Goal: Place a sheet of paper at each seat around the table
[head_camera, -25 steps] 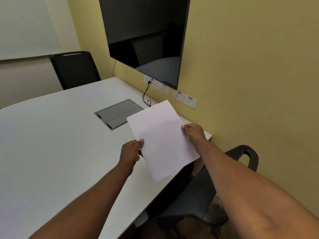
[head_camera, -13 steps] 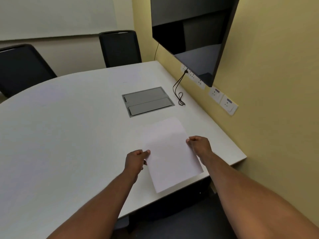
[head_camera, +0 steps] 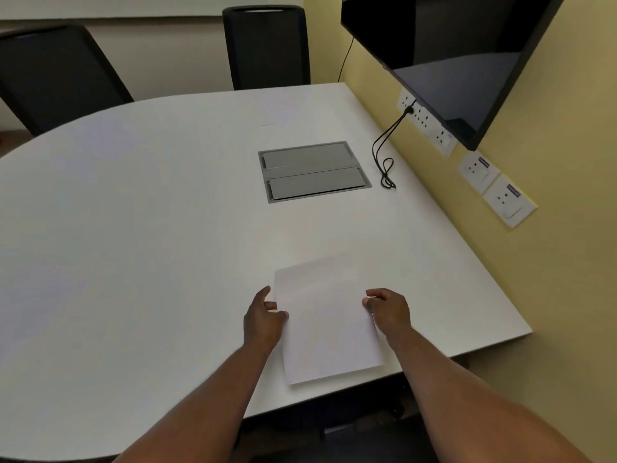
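Note:
A white sheet of paper (head_camera: 329,322) lies flat on the white table (head_camera: 150,228), close to the near edge and a little right of centre. My left hand (head_camera: 263,319) holds its left edge with the fingertips, thumb lifted. My right hand (head_camera: 389,310) grips the right edge with curled fingers. A faint pale rectangle, possibly another sheet (head_camera: 278,110), shows on the far side in front of a chair.
Two black chairs stand at the far side, one at the centre back (head_camera: 267,45) and one at the left (head_camera: 56,71). A grey cable hatch (head_camera: 312,172) is set into the tabletop. A black cable (head_camera: 384,158) hangs from wall sockets under the dark screen (head_camera: 450,55).
The sheet has come down from mid-air onto the table near the front edge. Both hands moved down with it, and my view has swung left and downward.

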`<state>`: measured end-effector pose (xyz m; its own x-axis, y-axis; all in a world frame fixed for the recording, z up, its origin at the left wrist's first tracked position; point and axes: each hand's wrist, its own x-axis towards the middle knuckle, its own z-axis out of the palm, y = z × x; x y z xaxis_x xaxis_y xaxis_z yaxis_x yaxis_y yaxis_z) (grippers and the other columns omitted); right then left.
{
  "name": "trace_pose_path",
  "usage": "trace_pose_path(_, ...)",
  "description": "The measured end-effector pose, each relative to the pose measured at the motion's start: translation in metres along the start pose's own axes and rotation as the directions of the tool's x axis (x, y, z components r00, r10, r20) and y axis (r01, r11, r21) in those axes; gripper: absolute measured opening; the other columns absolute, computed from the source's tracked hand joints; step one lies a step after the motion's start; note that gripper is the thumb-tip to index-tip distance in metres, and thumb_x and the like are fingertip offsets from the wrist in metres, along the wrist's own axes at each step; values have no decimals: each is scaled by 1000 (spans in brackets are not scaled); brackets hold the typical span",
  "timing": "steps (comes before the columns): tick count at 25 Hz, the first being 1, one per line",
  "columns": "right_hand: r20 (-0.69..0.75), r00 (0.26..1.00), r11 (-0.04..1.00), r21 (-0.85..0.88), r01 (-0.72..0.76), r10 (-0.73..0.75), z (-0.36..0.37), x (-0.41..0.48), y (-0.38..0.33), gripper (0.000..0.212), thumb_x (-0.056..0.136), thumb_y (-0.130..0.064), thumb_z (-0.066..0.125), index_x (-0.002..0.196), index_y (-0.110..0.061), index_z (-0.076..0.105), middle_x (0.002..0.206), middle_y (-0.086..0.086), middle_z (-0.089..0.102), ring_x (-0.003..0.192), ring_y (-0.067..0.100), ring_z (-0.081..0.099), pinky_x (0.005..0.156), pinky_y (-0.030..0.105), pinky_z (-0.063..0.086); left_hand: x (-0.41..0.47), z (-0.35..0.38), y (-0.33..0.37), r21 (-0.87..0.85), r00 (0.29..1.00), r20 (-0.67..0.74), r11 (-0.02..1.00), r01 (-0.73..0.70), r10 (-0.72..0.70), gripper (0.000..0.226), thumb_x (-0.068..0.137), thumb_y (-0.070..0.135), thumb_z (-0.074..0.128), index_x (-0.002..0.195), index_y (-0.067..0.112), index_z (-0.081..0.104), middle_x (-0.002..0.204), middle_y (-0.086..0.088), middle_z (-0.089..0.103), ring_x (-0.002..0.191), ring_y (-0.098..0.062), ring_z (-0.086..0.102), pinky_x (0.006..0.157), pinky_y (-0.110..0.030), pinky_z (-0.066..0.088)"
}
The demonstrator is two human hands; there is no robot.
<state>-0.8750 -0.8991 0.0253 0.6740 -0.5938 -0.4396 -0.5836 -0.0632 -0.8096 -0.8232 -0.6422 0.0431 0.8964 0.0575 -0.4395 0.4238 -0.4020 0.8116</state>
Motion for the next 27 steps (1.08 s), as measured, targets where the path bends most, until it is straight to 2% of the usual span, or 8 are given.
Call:
trace_pose_path(4,-31,999,998,-67,-13,11,23,15,9,26,85,-8,67,109,-16,72,87,-6,70,79,13,62,67,23,44,16,9,-15,26,998,61,999,-20,18,68,78,2,72,140,22,53,118,0,69,100,-20,66,91,-31,50)
trace_pose_path(9,-67,998,980,-199,-16,3,48,35,14,40,87,-4,64,125,-13,66,120,6,69,106,20,62,88,23,40,35,20,-29,96,979,202,995,0,-20,72,79,4,76,144,18,50,137,-2,61,117,-20,62,104,-35,47)
trace_pose_path(12,-64,998,960,-279,-29,12,54,41,21,47,86,-3,60,132,-13,62,130,7,64,120,23,59,98,27,42,42,26,-41,264,964,266,963,-59,-14,78,81,11,76,150,17,41,152,-2,46,133,-19,50,110,-30,38)
trace_pose_path(15,-59,997,897,-441,25,-57,54,37,28,48,88,-10,59,135,-19,58,139,6,55,127,25,51,104,34,43,39,28,-55,523,941,328,814,-254,83,79,85,24,67,155,22,31,166,4,18,150,-15,23,117,-33,27)
trace_pose_path(19,167,955,617,-734,286,-244,55,25,47,49,95,-27,55,143,-27,49,156,-7,37,142,18,31,112,36,34,37,29,-68,710,868,476,521,-474,140,84,88,36,60,159,20,17,168,3,3,155,-21,2,124,-40,10)
trace_pose_path(20,197,948,571,-761,308,-248,57,26,51,49,96,-30,53,145,-29,47,158,-7,35,144,17,29,114,36,31,38,29,-69,723,862,488,489,-489,141,84,89,36,60,159,20,15,168,2,2,155,-21,0,124,-40,8)
trace_pose_path(25,218,947,513,-800,311,-234,61,26,57,51,98,-33,49,148,-30,43,161,-7,30,145,16,27,115,36,30,41,28,-72,741,862,487,455,-493,140,85,90,37,60,159,22,12,168,4,0,155,-19,-1,125,-41,4)
trace_pose_path(27,226,945,530,-785,319,-235,60,25,56,52,97,-34,50,148,-29,43,161,-6,31,145,17,28,116,37,28,39,27,-72,739,864,481,462,-490,147,86,89,39,59,159,25,13,168,5,0,155,-18,0,124,-42,4)
